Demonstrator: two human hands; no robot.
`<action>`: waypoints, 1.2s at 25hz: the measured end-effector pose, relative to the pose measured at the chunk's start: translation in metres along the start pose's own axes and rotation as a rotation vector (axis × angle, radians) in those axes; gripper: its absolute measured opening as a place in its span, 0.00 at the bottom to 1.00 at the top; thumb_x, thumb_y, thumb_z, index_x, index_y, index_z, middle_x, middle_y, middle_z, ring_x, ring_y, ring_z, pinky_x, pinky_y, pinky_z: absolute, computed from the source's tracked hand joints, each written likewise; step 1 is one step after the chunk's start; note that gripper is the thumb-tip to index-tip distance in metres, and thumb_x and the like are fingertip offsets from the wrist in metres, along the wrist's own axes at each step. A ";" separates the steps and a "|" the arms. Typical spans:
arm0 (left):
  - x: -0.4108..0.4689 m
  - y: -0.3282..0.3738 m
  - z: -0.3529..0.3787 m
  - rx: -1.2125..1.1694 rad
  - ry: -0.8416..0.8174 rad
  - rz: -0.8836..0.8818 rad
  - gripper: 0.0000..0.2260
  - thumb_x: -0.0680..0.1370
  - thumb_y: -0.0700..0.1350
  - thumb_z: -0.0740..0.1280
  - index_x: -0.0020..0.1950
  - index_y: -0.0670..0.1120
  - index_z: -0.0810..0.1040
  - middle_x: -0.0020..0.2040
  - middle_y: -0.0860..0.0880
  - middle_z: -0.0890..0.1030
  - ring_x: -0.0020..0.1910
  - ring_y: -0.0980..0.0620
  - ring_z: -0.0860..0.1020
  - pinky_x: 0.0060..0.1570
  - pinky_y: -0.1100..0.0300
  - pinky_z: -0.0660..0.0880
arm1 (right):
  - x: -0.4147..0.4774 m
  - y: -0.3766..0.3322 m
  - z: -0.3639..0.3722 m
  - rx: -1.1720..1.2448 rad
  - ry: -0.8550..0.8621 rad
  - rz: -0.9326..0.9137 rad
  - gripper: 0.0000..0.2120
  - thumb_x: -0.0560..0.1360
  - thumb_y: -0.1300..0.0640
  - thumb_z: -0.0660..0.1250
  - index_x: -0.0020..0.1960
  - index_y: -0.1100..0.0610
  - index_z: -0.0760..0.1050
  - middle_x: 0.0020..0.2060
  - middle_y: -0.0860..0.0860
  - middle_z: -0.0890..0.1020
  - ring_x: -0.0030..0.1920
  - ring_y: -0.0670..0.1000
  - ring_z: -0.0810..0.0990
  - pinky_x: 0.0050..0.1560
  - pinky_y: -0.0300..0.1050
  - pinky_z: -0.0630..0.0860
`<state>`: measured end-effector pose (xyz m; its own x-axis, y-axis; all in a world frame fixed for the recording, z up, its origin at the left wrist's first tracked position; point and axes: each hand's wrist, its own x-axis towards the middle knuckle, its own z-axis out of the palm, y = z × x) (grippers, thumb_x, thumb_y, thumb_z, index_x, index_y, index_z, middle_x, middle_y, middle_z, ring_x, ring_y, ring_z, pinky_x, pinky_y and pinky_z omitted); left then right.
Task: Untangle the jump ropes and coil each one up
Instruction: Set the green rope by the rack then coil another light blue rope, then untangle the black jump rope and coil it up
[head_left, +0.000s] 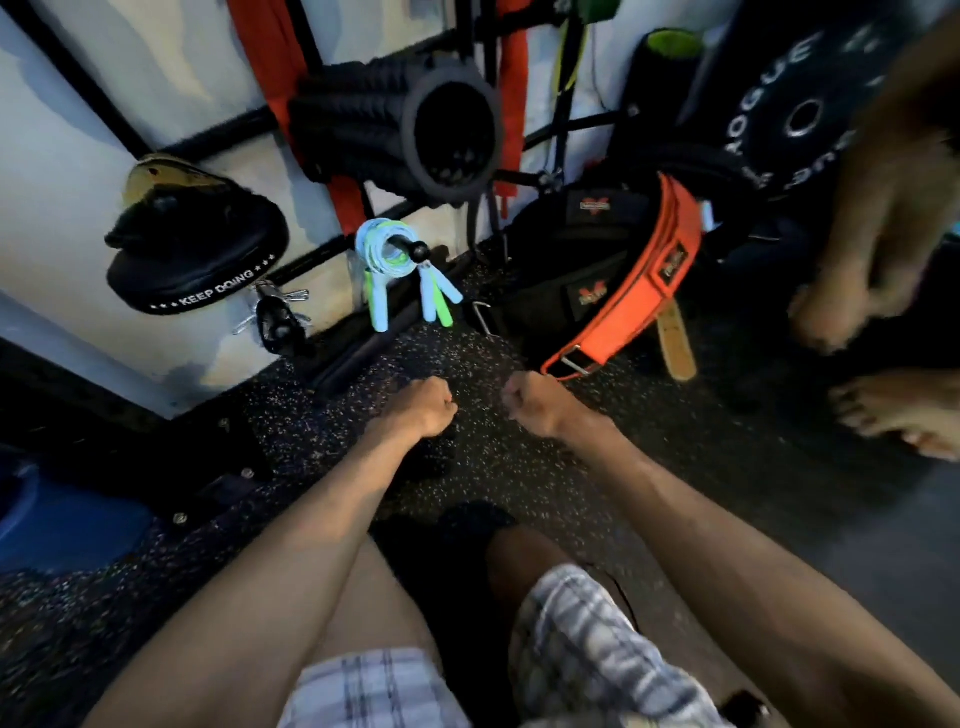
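Two jump ropes, one light blue and one green, hang coiled together (385, 247) on a black peg of the wall rack. Their blue and green handles (435, 300) dangle below the coils. My left hand (423, 408) and my right hand (535, 405) hover above the speckled floor, well below the ropes. Both hands are curled into fists and hold nothing. They sit side by side with a small gap between them.
A black foam roller (415, 130) and a black pad (197, 260) hang on the rack. An orange lifting belt (644, 275) leans on the floor at right, by a black weight plate (800, 109). Another person's bare feet (904, 410) stand at far right.
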<state>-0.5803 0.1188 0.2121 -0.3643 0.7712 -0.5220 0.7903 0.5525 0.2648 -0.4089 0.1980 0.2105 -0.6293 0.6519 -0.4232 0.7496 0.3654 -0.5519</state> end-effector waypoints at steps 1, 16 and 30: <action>-0.010 0.009 0.008 0.003 -0.022 0.027 0.10 0.80 0.50 0.63 0.56 0.48 0.79 0.59 0.47 0.80 0.59 0.44 0.77 0.59 0.50 0.74 | -0.019 0.008 -0.002 -0.009 0.012 -0.003 0.10 0.79 0.60 0.58 0.48 0.60 0.78 0.45 0.57 0.84 0.48 0.59 0.82 0.51 0.54 0.79; -0.083 0.146 0.190 0.216 -0.381 0.299 0.12 0.80 0.48 0.62 0.58 0.45 0.79 0.58 0.43 0.81 0.58 0.42 0.79 0.58 0.50 0.75 | -0.215 0.175 0.093 0.232 0.029 0.543 0.11 0.77 0.58 0.60 0.48 0.62 0.79 0.48 0.60 0.83 0.51 0.62 0.82 0.47 0.50 0.74; -0.150 0.111 0.372 1.034 -0.370 0.899 0.28 0.72 0.44 0.73 0.70 0.50 0.68 0.70 0.42 0.68 0.71 0.41 0.64 0.68 0.45 0.61 | -0.316 0.220 0.273 0.496 0.024 0.842 0.11 0.75 0.61 0.63 0.54 0.64 0.78 0.52 0.64 0.83 0.55 0.64 0.81 0.51 0.53 0.77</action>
<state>-0.2542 -0.0532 0.0181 0.4685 0.5155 -0.7175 0.7376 -0.6753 -0.0036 -0.1014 -0.1090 0.0269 0.0814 0.5869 -0.8056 0.7769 -0.5436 -0.3176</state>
